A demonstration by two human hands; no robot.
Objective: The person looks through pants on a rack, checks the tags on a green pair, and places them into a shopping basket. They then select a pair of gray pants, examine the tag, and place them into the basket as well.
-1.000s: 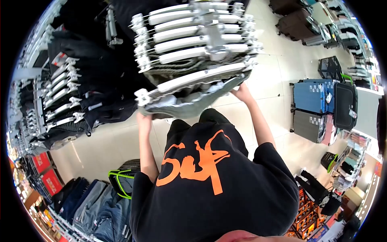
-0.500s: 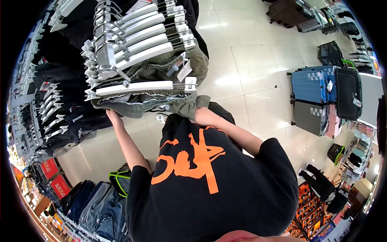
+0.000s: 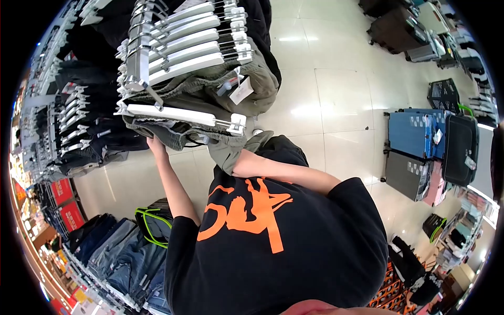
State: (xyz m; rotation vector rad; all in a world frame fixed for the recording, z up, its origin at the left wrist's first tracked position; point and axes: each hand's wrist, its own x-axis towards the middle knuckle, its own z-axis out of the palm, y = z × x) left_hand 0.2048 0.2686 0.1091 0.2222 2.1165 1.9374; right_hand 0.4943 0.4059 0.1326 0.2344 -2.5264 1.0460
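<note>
Hanging on the front white clip hanger of a full rack, the olive trousers droop just above the person's chest. L hand is at the cloth's left edge under the hanger, fingers closed on the fabric. R hand is buried in the hanging leg, only the forearm shows, so can't tell its grip. A paper tag dangles from the next pair behind.

Containers: shopping basket w/ green handles sits on the floor just beside the L elbow, insides dark, contents not readable. Black crate stands far R next to upright suitcases, blue and grey; can't see into it. Folded jeans fill a shelf at lower L.

Room: more dark garments on hangers crowd the L side close to the rack. Bare tiled floor lies between rack and suitcases, wide open on the R.
</note>
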